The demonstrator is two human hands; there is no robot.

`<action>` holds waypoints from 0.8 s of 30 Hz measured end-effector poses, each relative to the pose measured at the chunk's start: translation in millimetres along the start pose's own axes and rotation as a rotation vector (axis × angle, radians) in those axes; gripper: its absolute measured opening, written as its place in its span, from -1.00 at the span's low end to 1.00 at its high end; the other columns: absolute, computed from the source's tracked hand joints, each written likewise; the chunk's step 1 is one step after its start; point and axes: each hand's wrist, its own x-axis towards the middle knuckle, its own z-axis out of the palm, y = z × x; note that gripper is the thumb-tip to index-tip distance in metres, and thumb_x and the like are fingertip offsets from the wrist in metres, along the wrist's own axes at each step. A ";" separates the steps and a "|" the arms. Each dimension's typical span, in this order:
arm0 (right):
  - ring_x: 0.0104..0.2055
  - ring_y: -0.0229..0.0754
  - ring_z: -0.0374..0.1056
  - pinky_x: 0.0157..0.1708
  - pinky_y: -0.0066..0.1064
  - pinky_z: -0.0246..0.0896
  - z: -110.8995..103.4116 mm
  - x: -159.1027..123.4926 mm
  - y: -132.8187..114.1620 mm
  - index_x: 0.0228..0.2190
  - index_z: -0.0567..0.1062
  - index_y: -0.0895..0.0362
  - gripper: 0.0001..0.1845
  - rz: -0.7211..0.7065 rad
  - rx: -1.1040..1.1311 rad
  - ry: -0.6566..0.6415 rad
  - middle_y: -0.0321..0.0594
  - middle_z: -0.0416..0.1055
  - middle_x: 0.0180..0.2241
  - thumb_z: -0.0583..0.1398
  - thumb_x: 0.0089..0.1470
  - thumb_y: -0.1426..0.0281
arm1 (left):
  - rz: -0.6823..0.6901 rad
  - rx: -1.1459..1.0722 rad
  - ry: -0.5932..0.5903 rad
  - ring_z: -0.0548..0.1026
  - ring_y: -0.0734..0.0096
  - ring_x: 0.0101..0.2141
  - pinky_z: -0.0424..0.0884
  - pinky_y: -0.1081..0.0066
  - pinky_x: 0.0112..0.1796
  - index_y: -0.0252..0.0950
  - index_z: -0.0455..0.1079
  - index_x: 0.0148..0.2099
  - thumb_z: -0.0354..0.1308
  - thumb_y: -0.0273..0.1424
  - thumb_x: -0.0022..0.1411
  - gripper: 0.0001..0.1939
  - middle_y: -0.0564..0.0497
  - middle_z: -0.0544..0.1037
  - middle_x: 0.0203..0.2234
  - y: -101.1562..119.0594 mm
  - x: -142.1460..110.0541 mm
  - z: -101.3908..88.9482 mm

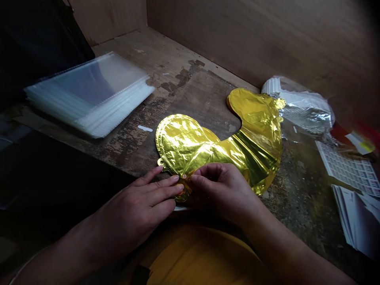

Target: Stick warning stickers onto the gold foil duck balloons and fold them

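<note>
A flat gold foil balloon [225, 138], curved like a letter and creased, lies on the worn wooden table [190, 91]. My left hand [145, 206] rests at its near edge with the fingers stretched flat, pressing the foil. My right hand [222, 190] is beside it, its fingers curled and pinching the foil's near edge by a small tab. The fingertips of both hands almost meet there.
A stack of clear plastic bags [89, 95] lies at the back left. A crinkled clear bag with white contents [299, 105] sits at the back right. Sheets of printed labels [350, 170] and white papers [356, 217] lie at the right. Wooden walls [267, 35] close off the back.
</note>
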 end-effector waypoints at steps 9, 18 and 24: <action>-0.59 -0.32 0.19 -0.61 -0.47 0.09 1.0 0.8 -1.2 -0.51 0.51 0.17 -0.75 0.002 -0.085 0.008 -0.29 0.35 -0.60 0.25 -0.04 0.22 | -0.002 -0.016 -0.012 0.33 0.34 0.20 -0.07 0.19 0.33 -0.29 0.44 -0.10 0.01 -0.60 0.34 -0.78 0.02 0.52 0.08 -1.7 0.8 0.8; -0.60 -0.28 0.24 -0.61 -0.46 0.08 5.3 3.4 0.9 -0.53 0.50 0.13 -0.78 -0.054 -0.240 0.086 -0.27 0.40 -0.61 0.25 -0.02 0.23 | 0.026 0.009 0.009 0.36 0.34 0.18 -0.08 0.21 0.33 -0.29 0.45 -0.10 0.01 -0.62 0.33 -0.77 0.02 0.55 0.05 -0.8 3.3 -1.3; -0.55 -0.23 0.28 -0.54 -0.43 0.08 7.2 -0.9 0.1 -0.42 0.40 0.10 -0.80 -0.187 -0.545 0.196 -0.30 0.41 -0.57 0.25 0.04 0.23 | 0.026 0.001 0.013 0.37 0.37 0.17 -0.12 0.23 0.34 -0.30 0.44 -0.08 0.00 -0.63 0.32 -0.75 0.02 0.55 0.04 -0.4 5.0 -2.8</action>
